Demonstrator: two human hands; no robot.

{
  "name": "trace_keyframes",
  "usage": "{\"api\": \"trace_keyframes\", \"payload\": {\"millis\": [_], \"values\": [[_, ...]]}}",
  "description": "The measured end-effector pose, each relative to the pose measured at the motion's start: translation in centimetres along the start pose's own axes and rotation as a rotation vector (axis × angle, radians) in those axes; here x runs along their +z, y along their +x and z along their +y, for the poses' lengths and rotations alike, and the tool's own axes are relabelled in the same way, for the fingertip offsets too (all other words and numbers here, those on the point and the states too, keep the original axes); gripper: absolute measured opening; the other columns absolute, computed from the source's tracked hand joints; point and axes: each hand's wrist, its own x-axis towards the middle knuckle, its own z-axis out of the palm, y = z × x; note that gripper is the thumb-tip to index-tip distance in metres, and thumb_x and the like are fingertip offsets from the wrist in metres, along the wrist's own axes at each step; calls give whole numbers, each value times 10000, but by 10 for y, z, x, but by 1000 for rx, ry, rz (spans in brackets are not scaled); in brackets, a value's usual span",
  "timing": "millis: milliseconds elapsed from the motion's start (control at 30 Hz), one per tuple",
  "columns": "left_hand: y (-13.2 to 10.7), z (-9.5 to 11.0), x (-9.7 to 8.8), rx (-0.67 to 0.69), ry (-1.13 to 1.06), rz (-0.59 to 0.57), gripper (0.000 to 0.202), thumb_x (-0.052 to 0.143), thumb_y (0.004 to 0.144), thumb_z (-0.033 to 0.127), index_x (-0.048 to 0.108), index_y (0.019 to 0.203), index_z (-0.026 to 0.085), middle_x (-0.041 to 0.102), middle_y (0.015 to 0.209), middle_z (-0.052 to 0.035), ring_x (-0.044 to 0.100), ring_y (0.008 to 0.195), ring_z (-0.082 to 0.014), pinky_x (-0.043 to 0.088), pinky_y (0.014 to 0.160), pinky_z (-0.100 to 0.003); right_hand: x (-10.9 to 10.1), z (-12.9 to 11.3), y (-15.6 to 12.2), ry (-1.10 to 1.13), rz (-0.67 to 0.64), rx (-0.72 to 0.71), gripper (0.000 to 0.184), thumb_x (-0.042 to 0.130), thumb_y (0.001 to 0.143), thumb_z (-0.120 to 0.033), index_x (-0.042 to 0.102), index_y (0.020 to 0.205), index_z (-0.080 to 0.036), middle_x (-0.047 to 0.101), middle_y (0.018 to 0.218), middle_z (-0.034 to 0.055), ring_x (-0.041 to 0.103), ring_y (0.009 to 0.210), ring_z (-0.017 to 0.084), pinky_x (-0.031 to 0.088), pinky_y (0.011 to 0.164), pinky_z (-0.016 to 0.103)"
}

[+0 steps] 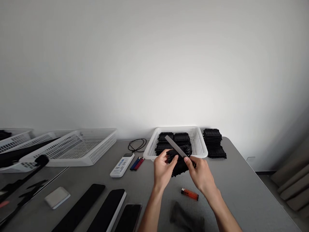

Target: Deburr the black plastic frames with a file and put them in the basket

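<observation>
My left hand (163, 169) is closed on a black ridged plastic piece (180, 168) with toothed edges, held above the table. In my right hand (201, 172) is a flat grey strip (175, 146), perhaps a file, pinched near its lower end. The strip slants up to the left across the upper side of the black piece, seemingly against it. Just behind both hands, a white plastic basket (204, 149) holds several similar black pieces (182, 138). An orange lighter (190, 194) lies on the table below my right hand.
Stacked black pieces (213, 143) stand right of the basket. To the left are a white device (122, 165), a blue lighter (135, 163), a red lighter (139, 164), a black cable (137, 149) and another white basket (102, 150). A phone (128, 219) and long black slabs (79, 207) lie in front.
</observation>
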Motion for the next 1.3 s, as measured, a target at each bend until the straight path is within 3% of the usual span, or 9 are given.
{"api": "trace_keyframes", "payload": {"millis": [533, 733, 933, 1100, 1300], "values": [[-5, 1, 1, 21, 33, 32, 273, 718, 749, 366, 669, 929, 167, 761, 857, -80, 724, 816, -236, 563, 695, -281, -3, -3, -5, -114, 53, -18, 500, 324, 970, -555, 408, 603, -226, 455, 517, 1, 326, 477, 142, 195, 502, 280], [-7, 7, -1, 38, 94, 129, 272, 722, 740, 382, 682, 907, 170, 764, 826, -69, 724, 765, -232, 558, 662, -272, -7, -2, -3, -163, 152, 26, 471, 337, 980, -518, 446, 625, -229, 498, 539, 16, 362, 473, 150, 181, 508, 281], [-9, 6, 1, 42, 78, 94, 263, 713, 748, 369, 686, 926, 177, 765, 836, -64, 727, 768, -232, 563, 664, -275, -8, 0, -2, -139, 117, 3, 474, 344, 975, -536, 412, 620, -230, 483, 532, 6, 366, 480, 148, 180, 515, 277], [-6, 3, 1, 28, 58, 97, 255, 717, 735, 348, 670, 909, 168, 764, 843, -73, 725, 777, -228, 559, 678, -273, -10, 2, -1, -127, 169, 73, 458, 331, 976, -533, 406, 638, -234, 472, 534, 7, 349, 489, 152, 186, 521, 279], [-5, 2, 1, 36, 65, 57, 254, 709, 750, 351, 659, 915, 165, 760, 850, -78, 721, 789, -224, 558, 690, -274, -7, 2, -1, -35, -6, -15, 492, 305, 972, -572, 354, 629, -223, 443, 539, -16, 303, 519, 137, 209, 515, 262]]}}
